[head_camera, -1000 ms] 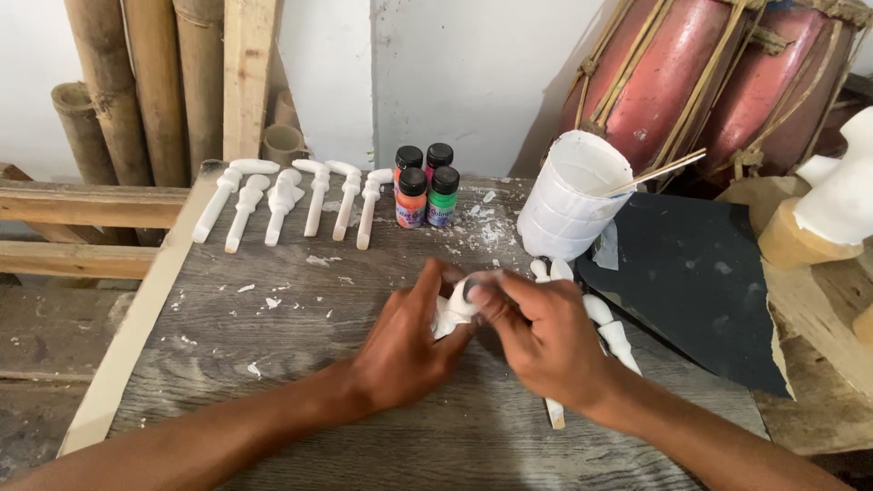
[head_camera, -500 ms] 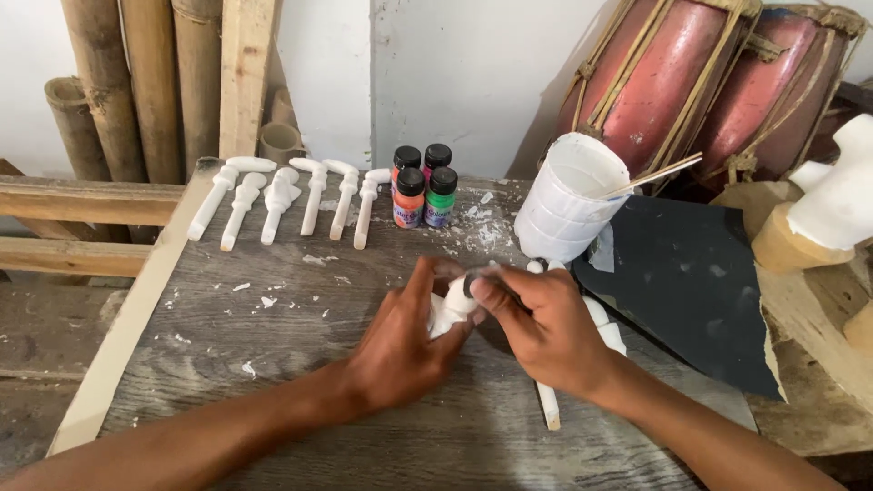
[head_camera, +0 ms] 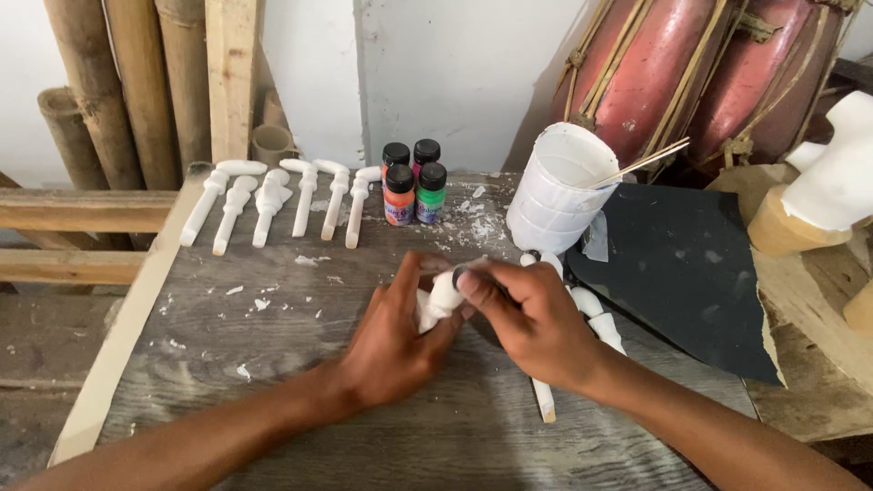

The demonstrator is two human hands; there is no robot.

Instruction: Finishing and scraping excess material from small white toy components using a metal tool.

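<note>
One white carved piece (head_camera: pixel 440 298) is sitting between both hands over the middle of the desk (head_camera: pixel 273 364): the left hand (head_camera: pixel 396 341) is cupping it from below, its grip clamped on it, while the right hand (head_camera: pixel 532 318) is pinching its top, fingers closed on it. Six white pieces (head_camera: pixel 273 202) are lying in a row farther back, beside four paint bottles (head_camera: pixel 414 182) and one white cup (head_camera: pixel 556 189). Compared with a second ago, the hands are sitting slightly lower on the desk.

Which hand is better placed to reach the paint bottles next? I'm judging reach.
Probably the right hand: only its fingers pinch the small white piece, while the left hand cradles it from below. The paint bottles stand straight ahead, roughly equidistant.
</note>
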